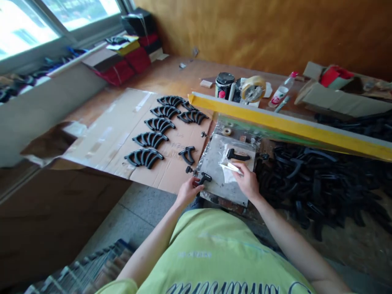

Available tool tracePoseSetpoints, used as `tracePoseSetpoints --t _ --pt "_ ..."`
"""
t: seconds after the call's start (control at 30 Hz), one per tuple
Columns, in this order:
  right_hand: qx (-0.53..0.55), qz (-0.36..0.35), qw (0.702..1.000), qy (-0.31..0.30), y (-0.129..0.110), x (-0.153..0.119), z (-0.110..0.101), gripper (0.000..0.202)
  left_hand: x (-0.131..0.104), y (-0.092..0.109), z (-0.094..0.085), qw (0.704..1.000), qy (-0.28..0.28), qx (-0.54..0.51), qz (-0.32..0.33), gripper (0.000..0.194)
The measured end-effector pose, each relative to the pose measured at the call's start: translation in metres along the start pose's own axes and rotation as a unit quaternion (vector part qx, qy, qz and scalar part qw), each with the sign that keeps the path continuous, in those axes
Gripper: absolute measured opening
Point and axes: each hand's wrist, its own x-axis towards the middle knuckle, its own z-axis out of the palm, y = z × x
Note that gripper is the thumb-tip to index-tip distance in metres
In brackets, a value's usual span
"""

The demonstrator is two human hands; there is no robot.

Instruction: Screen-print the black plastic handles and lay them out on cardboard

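My left hand (187, 192) grips a small black T-shaped plastic part (205, 178) by its stem at the near left of a grey metal plate (211, 163). In my right hand (247, 183) is a slim white piece (232, 167), pinched between the fingers; its exact kind is unclear. A thin white sheet (229, 176) lies under that hand. Just beyond it rests another black T-shaped part (240, 156) on the plate. To the left, several like parts are fanned out in rows (150, 141) on cardboard (113, 134), with a smaller group (186, 155) nearer the plate.
A heap of black parts (300, 179) lies to the right. Behind the plate runs a yellow-sided bar (275, 120). Beyond it stand a black can (224, 83), a tape roll (253, 89) and a bottle (282, 92). An open carton (343, 96) sits at back right.
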Motion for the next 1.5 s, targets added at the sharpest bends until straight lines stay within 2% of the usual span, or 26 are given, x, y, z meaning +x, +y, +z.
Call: tracePoseSetpoints --t 0.1,0.17,0.27,0.33,0.5,0.6,0.83,0.93,1.03,1.1,1.17,1.2,1.27,1.3,1.4,1.5 --pt "-0.023 -0.132 0.99 -0.044 -0.014 0.003 0.045 0.041 -0.001 0.003 -0.004 0.999 0.019 0.042 0.008 0.029" --pt "-0.05 -0.2 0.975 -0.087 -0.018 0.005 0.068 0.046 -0.002 0.005 -0.005 0.997 0.028 0.065 0.015 0.023" --pt "-0.089 -0.268 0.944 -0.169 -0.017 0.002 0.09 0.044 -0.003 0.009 -0.005 0.995 0.038 0.086 0.019 0.017" --pt "-0.103 -0.288 0.931 -0.201 -0.013 -0.005 0.095 0.046 -0.004 0.011 -0.005 0.995 0.04 0.09 0.019 0.015" --pt "-0.117 -0.291 0.925 -0.217 0.0 -0.025 0.078 0.051 -0.006 0.014 -0.006 0.995 0.037 0.09 0.02 0.016" --pt "-0.111 -0.291 0.921 -0.231 0.001 -0.026 0.071 0.052 -0.005 0.015 -0.008 0.995 0.035 0.088 0.016 0.017" --pt "-0.112 -0.29 0.922 -0.233 -0.004 -0.015 0.079 0.051 -0.004 0.016 -0.009 0.996 0.028 0.088 0.011 0.016" --pt "-0.107 -0.284 0.92 -0.249 0.004 -0.027 0.062 0.049 -0.005 0.016 -0.01 0.996 0.025 0.09 0.006 0.02" --pt "-0.072 -0.252 0.93 -0.259 0.007 -0.04 0.034 0.042 -0.005 0.016 -0.012 0.996 0.018 0.091 -0.002 0.023" --pt "-0.038 -0.166 0.958 -0.229 0.008 -0.044 0.015 0.038 -0.003 0.016 -0.014 0.996 0.012 0.091 -0.008 0.024" --pt "0.012 -0.017 0.987 -0.161 0.01 -0.042 -0.003 0.032 -0.002 0.014 -0.014 0.996 0.003 0.086 -0.011 0.025" --pt "0.052 0.063 0.99 -0.119 0.014 -0.04 -0.011 0.031 -0.001 0.013 -0.014 0.997 -0.003 0.078 -0.013 0.026" --pt "0.162 0.189 0.968 -0.029 0.028 -0.032 -0.027 0.036 0.0 0.007 -0.014 0.998 -0.016 0.052 -0.014 0.03" --pt "0.218 0.227 0.949 0.015 0.038 -0.026 -0.036 0.039 0.001 0.004 -0.013 0.999 -0.023 0.038 -0.013 0.032" --pt "0.306 0.269 0.902 0.141 0.075 -0.005 -0.067 0.044 0.007 -0.007 -0.012 0.999 -0.044 0.01 -0.012 0.04" --pt "0.283 0.256 0.898 0.22 0.11 0.033 -0.102 0.045 0.013 -0.01 -0.012 0.997 -0.064 0.003 -0.033 0.048"
